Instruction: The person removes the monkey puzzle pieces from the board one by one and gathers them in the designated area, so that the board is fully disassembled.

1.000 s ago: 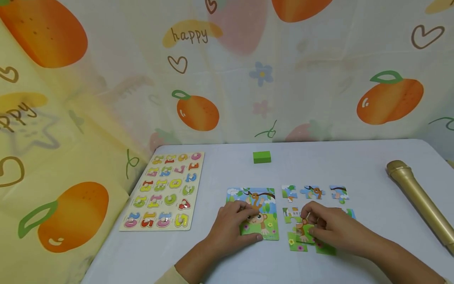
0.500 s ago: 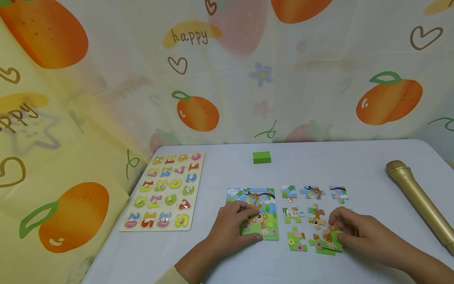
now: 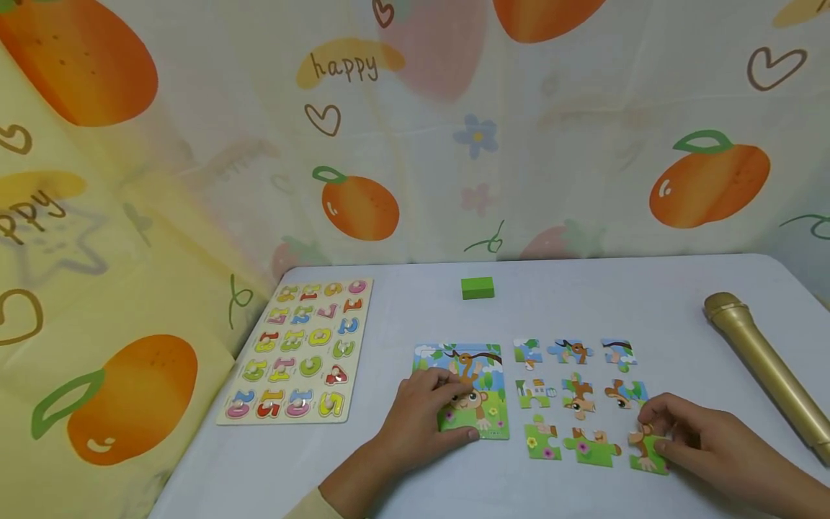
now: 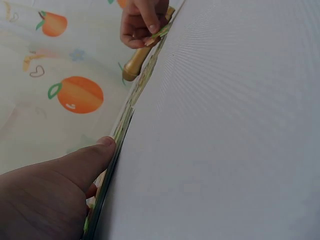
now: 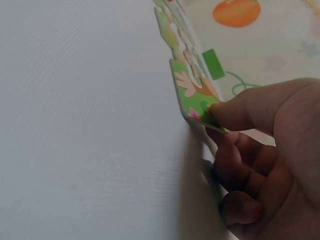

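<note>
My right hand (image 3: 703, 441) pinches a green jigsaw puzzle piece (image 3: 648, 458) with part of a monkey on it, at the lower right corner of the laid-out pieces. In the right wrist view the thumb lies on top of the piece (image 5: 189, 95), which is lifted at a tilt over the cloth. My left hand (image 3: 424, 407) rests on the monkey puzzle board (image 3: 494, 371), covering its left part. Its thumb lies along the board's near edge. Between the hands, the other jigsaw pieces (image 3: 592, 453) lie in spaced rows.
A number puzzle board (image 3: 292, 353) lies at the left of the white-covered table. Behind the monkey board sits a green block (image 3: 478, 287). A gold microphone (image 3: 765, 367) lies at the right. Printed fabric (image 3: 415, 144) hangs behind the table.
My right hand has carried the monkey piece rightward from over the bottom-row pieces to the row's right end, uncovering the pieces beneath. The left hand stays on the board.
</note>
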Demonstrator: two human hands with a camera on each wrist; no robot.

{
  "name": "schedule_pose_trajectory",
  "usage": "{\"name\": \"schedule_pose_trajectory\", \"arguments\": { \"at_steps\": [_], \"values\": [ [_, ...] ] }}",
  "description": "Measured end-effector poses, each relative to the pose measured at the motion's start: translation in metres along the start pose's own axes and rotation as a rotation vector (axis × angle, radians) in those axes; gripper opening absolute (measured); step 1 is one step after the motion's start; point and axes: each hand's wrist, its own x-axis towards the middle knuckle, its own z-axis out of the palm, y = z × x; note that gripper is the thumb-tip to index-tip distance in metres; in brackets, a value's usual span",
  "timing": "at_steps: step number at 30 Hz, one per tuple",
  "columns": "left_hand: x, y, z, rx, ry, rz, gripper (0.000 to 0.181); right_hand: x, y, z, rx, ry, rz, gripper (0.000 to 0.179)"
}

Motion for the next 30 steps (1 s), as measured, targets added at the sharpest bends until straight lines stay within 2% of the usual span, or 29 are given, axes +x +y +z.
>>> {"name": "schedule_pose_trajectory", "arguments": {
  "at_steps": [10,16,18,21,24,28,30],
  "values": [
    [0.0,0.003,-0.002,-0.003,-0.008,-0.002,0.06,-0.002,0.001,0.008,-0.049,0.116,0.02,0.043],
    [-0.001,0.003,-0.005,0.029,-0.039,-0.001,0.056,0.0,-0.002,0.007,-0.05,0.138,0.005,0.042],
    [-0.002,0.002,-0.008,0.028,-0.033,0.014,0.053,0.003,-0.004,0.006,-0.072,0.169,-0.018,0.041],
    [-0.001,-0.001,-0.014,0.04,-0.016,0.044,0.051,0.008,-0.007,0.002,-0.171,0.226,-0.052,0.04],
    [0.002,-0.005,-0.024,0.089,-0.023,0.058,0.059,0.015,-0.008,-0.005,-0.281,0.259,-0.099,0.052],
    [0.009,-0.01,-0.043,0.186,-0.06,0.06,0.08,0.025,-0.009,-0.017,-0.371,0.229,-0.17,0.08],
    [0.014,-0.012,-0.052,0.221,-0.077,0.06,0.089,0.03,-0.01,-0.022,-0.407,0.204,-0.19,0.089]
  ]
}}
